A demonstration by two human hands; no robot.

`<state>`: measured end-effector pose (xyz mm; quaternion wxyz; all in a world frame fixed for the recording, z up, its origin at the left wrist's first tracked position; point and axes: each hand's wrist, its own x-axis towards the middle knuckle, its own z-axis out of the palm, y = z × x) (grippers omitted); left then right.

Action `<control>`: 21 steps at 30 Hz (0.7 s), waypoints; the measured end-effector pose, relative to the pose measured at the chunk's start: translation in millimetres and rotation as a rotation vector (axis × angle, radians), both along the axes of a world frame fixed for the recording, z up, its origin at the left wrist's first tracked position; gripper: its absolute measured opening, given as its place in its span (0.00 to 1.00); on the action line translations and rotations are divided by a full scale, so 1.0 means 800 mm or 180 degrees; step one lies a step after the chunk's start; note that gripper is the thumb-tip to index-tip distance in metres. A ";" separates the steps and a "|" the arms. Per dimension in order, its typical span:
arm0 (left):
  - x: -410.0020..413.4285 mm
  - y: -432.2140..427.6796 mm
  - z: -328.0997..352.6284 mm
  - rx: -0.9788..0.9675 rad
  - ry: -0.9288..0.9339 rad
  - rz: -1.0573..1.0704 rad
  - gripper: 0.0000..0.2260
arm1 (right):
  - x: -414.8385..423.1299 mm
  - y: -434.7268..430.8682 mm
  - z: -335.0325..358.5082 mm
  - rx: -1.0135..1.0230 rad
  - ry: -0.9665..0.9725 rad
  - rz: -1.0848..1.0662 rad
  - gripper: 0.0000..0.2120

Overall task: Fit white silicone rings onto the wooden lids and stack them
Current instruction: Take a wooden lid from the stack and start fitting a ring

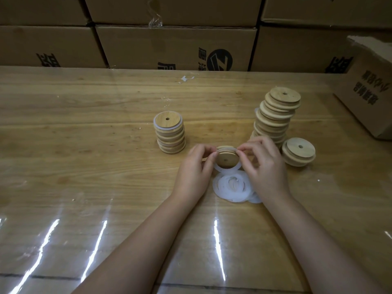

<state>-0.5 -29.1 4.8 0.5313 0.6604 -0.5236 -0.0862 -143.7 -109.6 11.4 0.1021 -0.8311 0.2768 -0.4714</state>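
Hands (192, 170) (266, 166) pinching ring (221, 169), lid (226, 159) tilted toward viewer

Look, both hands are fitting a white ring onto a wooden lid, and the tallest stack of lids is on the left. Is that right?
Nearly. The left hand and right hand do fit a white ring onto a wooden lid, but the head view shows the tallest stack on the right. The short stack is on the left.

Dim, warm light; white glare streaks on the table (63, 240) film (near edge); wide-angle bending at edges; slightly soft pic.
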 end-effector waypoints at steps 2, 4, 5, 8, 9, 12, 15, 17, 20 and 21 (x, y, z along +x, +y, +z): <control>0.000 0.000 0.000 0.0009 -0.0017 -0.0003 0.03 | 0.000 0.000 0.000 0.0061 -0.0046 0.0007 0.07; 0.001 -0.001 0.000 0.0037 0.0013 -0.0026 0.03 | 0.000 0.001 -0.001 0.0104 -0.0088 0.0048 0.05; 0.002 -0.001 0.000 0.0045 0.0026 -0.0025 0.03 | 0.000 0.001 -0.002 0.0109 -0.0095 0.0076 0.04; 0.002 -0.001 0.000 0.0046 0.0039 -0.0002 0.03 | -0.001 -0.001 -0.002 0.0169 -0.0129 0.0128 0.01; 0.002 -0.001 0.000 0.0041 0.0036 -0.0001 0.03 | -0.001 -0.002 -0.003 0.0201 -0.0146 0.0148 0.01; 0.001 -0.001 0.000 0.0068 0.0109 0.0004 0.03 | 0.000 -0.002 -0.004 0.0286 -0.0172 0.0173 0.02; 0.001 -0.001 -0.001 0.0068 0.0130 -0.0001 0.03 | 0.000 -0.004 -0.005 0.0358 -0.0188 0.0166 0.02; 0.001 0.000 -0.001 0.0064 0.0138 -0.0008 0.02 | -0.001 -0.005 -0.005 0.0395 -0.0187 0.0167 0.02; 0.001 -0.001 -0.001 0.0092 0.0161 0.0015 0.02 | 0.000 -0.006 -0.006 0.0478 -0.0194 0.0159 0.02; 0.001 -0.001 -0.001 0.0105 0.0175 0.0025 0.02 | -0.001 -0.007 -0.007 0.0521 -0.0205 0.0156 0.01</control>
